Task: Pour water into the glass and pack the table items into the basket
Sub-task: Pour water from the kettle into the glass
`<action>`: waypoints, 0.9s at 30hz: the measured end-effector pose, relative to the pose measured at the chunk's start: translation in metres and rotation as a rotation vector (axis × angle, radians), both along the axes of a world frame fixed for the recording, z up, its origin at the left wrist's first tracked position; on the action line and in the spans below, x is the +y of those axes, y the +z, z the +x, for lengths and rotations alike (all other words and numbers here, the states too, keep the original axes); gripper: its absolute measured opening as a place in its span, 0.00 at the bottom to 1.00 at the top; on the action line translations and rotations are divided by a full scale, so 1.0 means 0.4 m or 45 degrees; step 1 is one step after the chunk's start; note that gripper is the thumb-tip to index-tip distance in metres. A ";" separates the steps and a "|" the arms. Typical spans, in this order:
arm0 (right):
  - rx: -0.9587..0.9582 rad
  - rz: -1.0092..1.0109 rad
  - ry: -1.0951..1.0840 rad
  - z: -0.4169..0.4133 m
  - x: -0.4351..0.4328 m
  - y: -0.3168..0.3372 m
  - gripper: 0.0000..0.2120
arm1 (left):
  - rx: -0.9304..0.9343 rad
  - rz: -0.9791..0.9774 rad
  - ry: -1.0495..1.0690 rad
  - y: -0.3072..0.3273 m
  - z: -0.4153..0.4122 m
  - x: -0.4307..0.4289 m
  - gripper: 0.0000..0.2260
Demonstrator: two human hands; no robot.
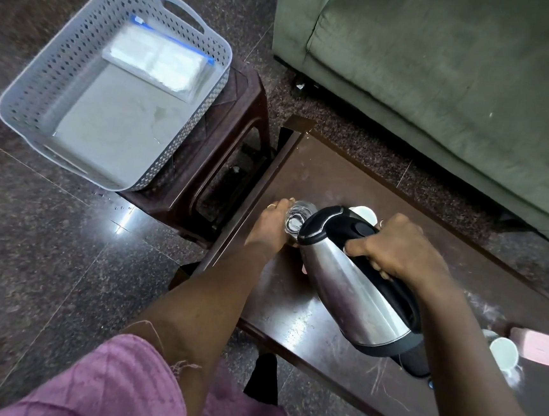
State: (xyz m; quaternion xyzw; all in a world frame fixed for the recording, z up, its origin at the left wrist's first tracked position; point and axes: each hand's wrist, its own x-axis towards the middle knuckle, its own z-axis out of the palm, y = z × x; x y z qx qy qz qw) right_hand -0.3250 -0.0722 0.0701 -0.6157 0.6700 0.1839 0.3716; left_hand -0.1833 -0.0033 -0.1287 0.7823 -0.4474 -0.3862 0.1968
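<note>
A steel kettle [352,287] with a black lid and handle is tipped to the left, its spout over a clear glass [297,218] on the dark wooden table [319,178]. My right hand [395,248] grips the kettle's black handle. My left hand [271,224] is wrapped around the glass from the left. A grey perforated basket [44,88] sits on a brown plastic stool [236,131] at the left, with a clear zip bag [159,61] lying in it.
A white cup [364,212] stands behind the kettle. Another white cup [504,354] and a pink box [541,347] lie at the table's right end. A green sofa [444,73] runs along the far side. Polished dark floor surrounds the table.
</note>
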 end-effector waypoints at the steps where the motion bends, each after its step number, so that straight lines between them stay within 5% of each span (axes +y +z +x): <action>1: 0.000 0.004 0.003 0.001 -0.001 0.000 0.14 | -0.003 -0.002 0.002 0.000 0.000 0.000 0.15; 27: -0.006 0.009 0.007 0.000 -0.011 -0.012 0.13 | 0.037 0.032 -0.007 0.018 0.006 -0.002 0.14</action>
